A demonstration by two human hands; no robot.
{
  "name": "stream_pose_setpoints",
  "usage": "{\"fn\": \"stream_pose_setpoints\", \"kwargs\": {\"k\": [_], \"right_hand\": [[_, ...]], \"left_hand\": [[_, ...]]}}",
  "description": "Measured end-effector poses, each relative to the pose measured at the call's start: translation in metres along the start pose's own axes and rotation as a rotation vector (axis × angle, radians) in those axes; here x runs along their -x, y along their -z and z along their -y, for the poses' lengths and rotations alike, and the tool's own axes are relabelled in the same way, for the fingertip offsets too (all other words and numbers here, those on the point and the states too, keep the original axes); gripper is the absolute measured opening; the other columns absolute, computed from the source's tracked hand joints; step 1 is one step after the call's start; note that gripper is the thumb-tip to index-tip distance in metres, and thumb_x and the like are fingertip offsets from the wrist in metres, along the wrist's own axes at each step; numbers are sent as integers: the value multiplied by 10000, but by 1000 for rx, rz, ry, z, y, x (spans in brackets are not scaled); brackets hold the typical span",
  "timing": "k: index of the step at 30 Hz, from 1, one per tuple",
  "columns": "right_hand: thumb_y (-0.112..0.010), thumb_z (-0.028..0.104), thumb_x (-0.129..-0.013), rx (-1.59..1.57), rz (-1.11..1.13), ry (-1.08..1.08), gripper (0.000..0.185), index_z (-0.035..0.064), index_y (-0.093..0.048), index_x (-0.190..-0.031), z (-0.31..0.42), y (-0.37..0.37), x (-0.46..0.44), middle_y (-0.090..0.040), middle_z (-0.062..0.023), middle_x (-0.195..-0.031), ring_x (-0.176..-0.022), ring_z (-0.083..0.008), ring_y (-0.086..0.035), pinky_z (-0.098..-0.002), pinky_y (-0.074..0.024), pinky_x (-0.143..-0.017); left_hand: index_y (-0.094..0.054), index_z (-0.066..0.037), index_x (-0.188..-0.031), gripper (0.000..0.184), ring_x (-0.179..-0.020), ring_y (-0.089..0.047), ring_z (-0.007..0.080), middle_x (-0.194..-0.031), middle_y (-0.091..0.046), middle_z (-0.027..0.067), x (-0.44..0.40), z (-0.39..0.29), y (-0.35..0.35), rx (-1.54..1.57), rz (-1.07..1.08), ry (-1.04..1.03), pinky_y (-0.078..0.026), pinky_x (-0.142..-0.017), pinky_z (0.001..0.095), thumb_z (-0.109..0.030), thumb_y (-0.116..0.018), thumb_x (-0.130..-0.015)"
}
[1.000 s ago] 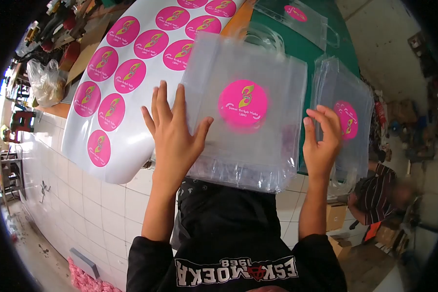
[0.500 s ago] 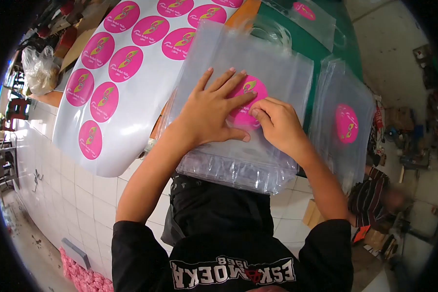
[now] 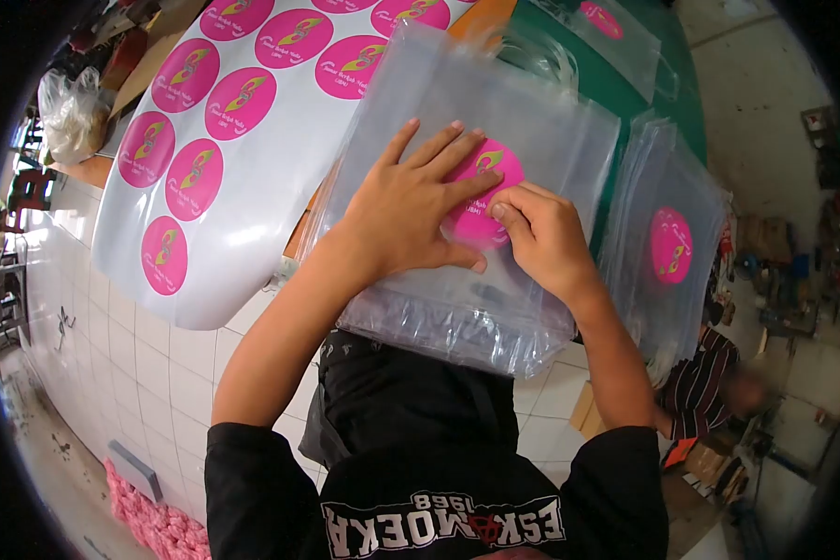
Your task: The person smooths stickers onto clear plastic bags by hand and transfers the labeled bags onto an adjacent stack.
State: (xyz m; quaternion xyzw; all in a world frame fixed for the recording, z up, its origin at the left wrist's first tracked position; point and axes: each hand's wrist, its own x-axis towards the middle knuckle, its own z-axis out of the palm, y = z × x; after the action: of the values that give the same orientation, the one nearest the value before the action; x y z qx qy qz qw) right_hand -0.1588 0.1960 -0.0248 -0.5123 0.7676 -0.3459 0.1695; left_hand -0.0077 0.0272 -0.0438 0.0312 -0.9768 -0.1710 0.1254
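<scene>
A round pink sticker [image 3: 476, 222] with a leaf-like logo lies on the top bag of a stack of clear plastic bags [image 3: 555, 135]. Spread flat over the sticker's left part and the plastic is my left hand [image 3: 403, 207], its fingers apart. My right hand [image 3: 549, 241] is closed at the sticker's right edge, thumb against curled fingers, seemingly pinching that edge; the fingers hide the exact contact. Clear looped handles [image 3: 541, 56] stick out at the far end of the stack.
On the left, a large glossy sheet [image 3: 252, 196] carries several more pink round stickers. Stickered clear bags [image 3: 639, 243] lie to the right, another bag [image 3: 630, 61] on the green surface [image 3: 677, 93] beyond. A person in a striped shirt [image 3: 700, 387] is at the lower right.
The table and everything on it sit slightly differently in view, as if my head shifted. Both hands keep nearly the same pose on the sticker.
</scene>
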Motion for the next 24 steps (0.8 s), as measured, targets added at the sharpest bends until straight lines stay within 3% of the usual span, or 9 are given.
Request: {"fn": "stream_pose_setpoints", "kwargs": {"k": [5, 9, 15, 18, 24], "right_hand": [[-687, 108, -947, 112, 114, -17, 105, 12, -730, -940, 9, 6, 0, -710, -164, -919, -858, -401, -687, -468, -538, -764], [-688, 107, -945, -29, 20, -14, 103, 14, -733, -941, 0, 3, -3, -711, -163, -913, -859, -401, -688, -470, -537, -763], [-686, 100, -942, 150, 108, 32, 95, 16, -731, -940, 5, 8, -1, -720, -158, -918, -869, -387, -700, -452, -548, -762], [-688, 101, -940, -32, 39, 36, 87, 27, -734, -944, -3, 5, -5, -715, -155, -924, -865, -391, -696, -457, -548, -760], [-684, 98, -944, 189, 133, 77, 80, 49, -735, -982, 6, 12, -5, -718, -150, -929, -885, -391, -701, -460, -551, -769]], "left_hand": [[-554, -283, -1561, 1011, -1582, -334, 345, -1685, -413, 117, 0, 1, -2, -5, -26, -10, -178, -1303, 593, -794, -751, -711], [-554, -290, -1561, 1009, -1584, -331, 345, -1684, -413, 117, 0, 1, -3, -2, -23, 0, -180, -1303, 594, -797, -748, -711], [-546, -276, -1568, 1021, -1586, -326, 339, -1683, -415, 118, -1, 1, -2, -18, -26, -15, -177, -1303, 596, -807, -737, -717], [-547, -271, -1567, 1020, -1587, -325, 339, -1682, -416, 120, 0, 2, -3, -16, -25, -7, -178, -1302, 596, -806, -738, -720], [-537, -269, -1575, 1037, -1588, -324, 334, -1682, -415, 123, -1, 2, -4, -16, -26, -19, -177, -1302, 596, -815, -735, -716]]}}
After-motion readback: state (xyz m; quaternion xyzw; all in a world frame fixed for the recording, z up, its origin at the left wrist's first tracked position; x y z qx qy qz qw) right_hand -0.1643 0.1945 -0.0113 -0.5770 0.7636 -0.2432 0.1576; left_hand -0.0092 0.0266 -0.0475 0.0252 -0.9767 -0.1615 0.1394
